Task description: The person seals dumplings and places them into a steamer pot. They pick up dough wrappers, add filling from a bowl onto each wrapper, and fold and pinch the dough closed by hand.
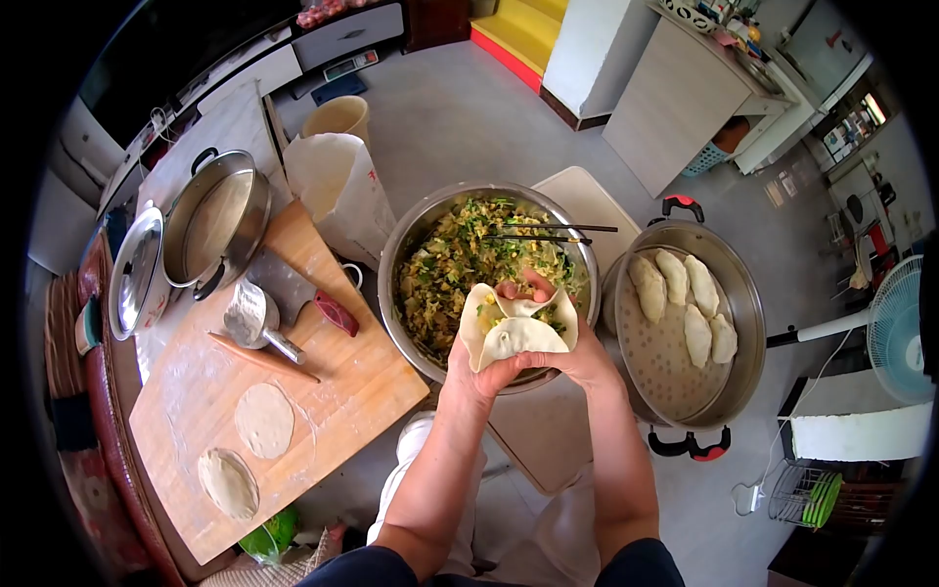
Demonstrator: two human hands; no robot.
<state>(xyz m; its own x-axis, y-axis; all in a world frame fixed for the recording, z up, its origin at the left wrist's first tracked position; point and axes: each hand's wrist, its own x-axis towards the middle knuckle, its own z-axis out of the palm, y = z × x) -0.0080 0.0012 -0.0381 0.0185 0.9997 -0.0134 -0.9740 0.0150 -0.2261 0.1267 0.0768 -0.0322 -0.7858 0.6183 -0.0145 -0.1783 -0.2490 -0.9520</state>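
Both of my hands cup a round dough wrapper [518,338], its edges partly folded up around chopped filling. My left hand [476,376] supports its left and lower side; my right hand [585,356] grips the right side, with fingertips showing behind the far edge. Just beyond and below them is a steel bowl [393,293] of chopped green and yellow filling [460,245]. Two dark chopsticks [562,235] lie across it at the right. To the right, a steamer pot [751,333] holds several shaped dumplings [702,286] on a perforated plate.
At left, a floury wooden board [342,430] carries a cleaver [279,284], metal scoop [252,318], rolling pin [262,356], flat dough round [264,421] and folded dough piece [228,483]. Behind are a steel pan [217,220], lid [137,274] and white bag [337,196]. A fan [900,328] stands right.
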